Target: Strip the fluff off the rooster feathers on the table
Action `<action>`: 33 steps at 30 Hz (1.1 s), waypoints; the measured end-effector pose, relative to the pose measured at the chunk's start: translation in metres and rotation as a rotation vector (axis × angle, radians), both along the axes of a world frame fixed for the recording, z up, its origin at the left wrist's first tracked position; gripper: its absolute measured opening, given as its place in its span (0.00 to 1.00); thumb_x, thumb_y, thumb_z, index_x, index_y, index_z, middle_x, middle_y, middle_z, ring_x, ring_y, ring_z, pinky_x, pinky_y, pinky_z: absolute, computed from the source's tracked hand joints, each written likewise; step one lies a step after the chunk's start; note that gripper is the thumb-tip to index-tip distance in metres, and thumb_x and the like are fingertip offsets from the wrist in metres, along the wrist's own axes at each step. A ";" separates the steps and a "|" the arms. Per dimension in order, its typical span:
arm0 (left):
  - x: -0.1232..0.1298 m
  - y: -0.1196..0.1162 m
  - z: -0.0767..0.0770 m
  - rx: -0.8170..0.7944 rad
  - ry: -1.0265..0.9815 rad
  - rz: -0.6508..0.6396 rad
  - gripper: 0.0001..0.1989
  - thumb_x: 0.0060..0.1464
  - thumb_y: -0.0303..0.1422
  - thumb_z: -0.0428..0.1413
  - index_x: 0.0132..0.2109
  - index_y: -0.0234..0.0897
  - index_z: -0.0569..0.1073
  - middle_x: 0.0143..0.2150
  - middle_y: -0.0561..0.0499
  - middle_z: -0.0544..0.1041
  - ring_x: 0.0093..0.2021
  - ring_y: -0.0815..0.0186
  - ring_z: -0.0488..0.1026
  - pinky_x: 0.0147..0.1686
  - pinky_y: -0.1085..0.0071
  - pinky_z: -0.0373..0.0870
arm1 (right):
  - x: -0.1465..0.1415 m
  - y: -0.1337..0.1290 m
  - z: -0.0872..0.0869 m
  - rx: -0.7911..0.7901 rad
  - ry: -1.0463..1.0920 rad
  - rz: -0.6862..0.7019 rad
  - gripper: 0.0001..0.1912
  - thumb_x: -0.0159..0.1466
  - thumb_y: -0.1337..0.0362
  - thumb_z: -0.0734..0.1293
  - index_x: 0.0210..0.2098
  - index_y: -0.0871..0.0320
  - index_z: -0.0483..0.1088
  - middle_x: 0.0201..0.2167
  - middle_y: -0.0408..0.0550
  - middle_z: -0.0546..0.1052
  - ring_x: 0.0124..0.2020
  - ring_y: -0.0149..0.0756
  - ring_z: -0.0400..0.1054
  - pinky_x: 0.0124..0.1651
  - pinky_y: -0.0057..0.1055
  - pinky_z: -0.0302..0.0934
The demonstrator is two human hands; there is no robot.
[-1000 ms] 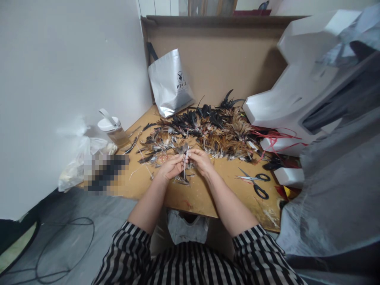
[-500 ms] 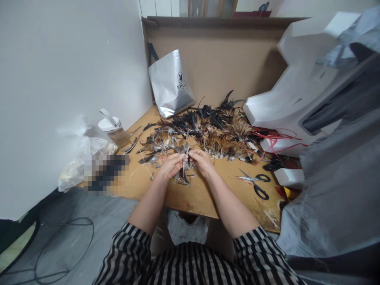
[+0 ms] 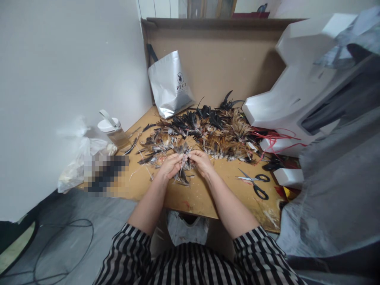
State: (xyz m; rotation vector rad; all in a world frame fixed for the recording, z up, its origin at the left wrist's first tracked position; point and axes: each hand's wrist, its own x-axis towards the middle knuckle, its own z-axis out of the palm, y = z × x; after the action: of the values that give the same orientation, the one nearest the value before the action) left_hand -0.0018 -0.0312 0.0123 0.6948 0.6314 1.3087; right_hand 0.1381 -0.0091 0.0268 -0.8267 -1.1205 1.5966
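Note:
Near the front middle of the wooden table, my left hand (image 3: 171, 165) pinches a small bunch of feathers (image 3: 184, 168) from its left side. My right hand (image 3: 200, 161) has its fingertips closed on the same bunch from the right, close to the left fingertips. Grey and dark feather tips point down below the hands. Behind them spreads a large pile of brown and black feathers (image 3: 225, 146). Fine details between the fingertips are too small to make out.
Open scissors (image 3: 252, 179) lie to the right. Red string (image 3: 276, 138) hangs by white foam (image 3: 267, 107). A silver bag (image 3: 170, 87) stands at the back. On the left are a lidded jar (image 3: 114, 130), a plastic bag (image 3: 86, 158) and a blurred-out patch.
Both hands stay in nearly the same place. The feathers between the fingers have shifted slightly, and pale quills now show by the right fingertips.

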 end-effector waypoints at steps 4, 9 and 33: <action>0.000 0.000 0.000 -0.014 0.008 -0.008 0.05 0.44 0.26 0.60 0.31 0.28 0.74 0.28 0.45 0.76 0.28 0.72 0.72 0.30 0.77 0.66 | 0.000 0.001 -0.002 0.024 -0.026 -0.025 0.09 0.45 0.61 0.70 0.23 0.60 0.70 0.16 0.39 0.68 0.17 0.23 0.55 0.22 0.23 0.47; 0.000 -0.002 0.001 -0.002 0.079 -0.013 0.07 0.43 0.27 0.61 0.33 0.28 0.75 0.29 0.45 0.76 0.29 0.71 0.72 0.32 0.76 0.66 | 0.001 0.001 -0.001 0.033 -0.033 -0.053 0.09 0.44 0.62 0.71 0.23 0.60 0.70 0.20 0.40 0.71 0.20 0.25 0.60 0.26 0.24 0.53; 0.001 -0.001 0.001 -0.001 0.063 0.047 0.08 0.42 0.26 0.61 0.33 0.27 0.76 0.32 0.44 0.77 0.31 0.72 0.72 0.33 0.79 0.68 | 0.002 0.003 -0.002 0.055 -0.036 -0.108 0.11 0.46 0.59 0.71 0.25 0.60 0.73 0.17 0.40 0.71 0.17 0.22 0.55 0.21 0.23 0.48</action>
State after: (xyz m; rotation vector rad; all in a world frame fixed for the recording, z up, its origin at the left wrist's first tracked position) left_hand -0.0012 -0.0319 0.0129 0.7258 0.7032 1.3341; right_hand 0.1398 -0.0057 0.0246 -0.8680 -1.1211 1.4610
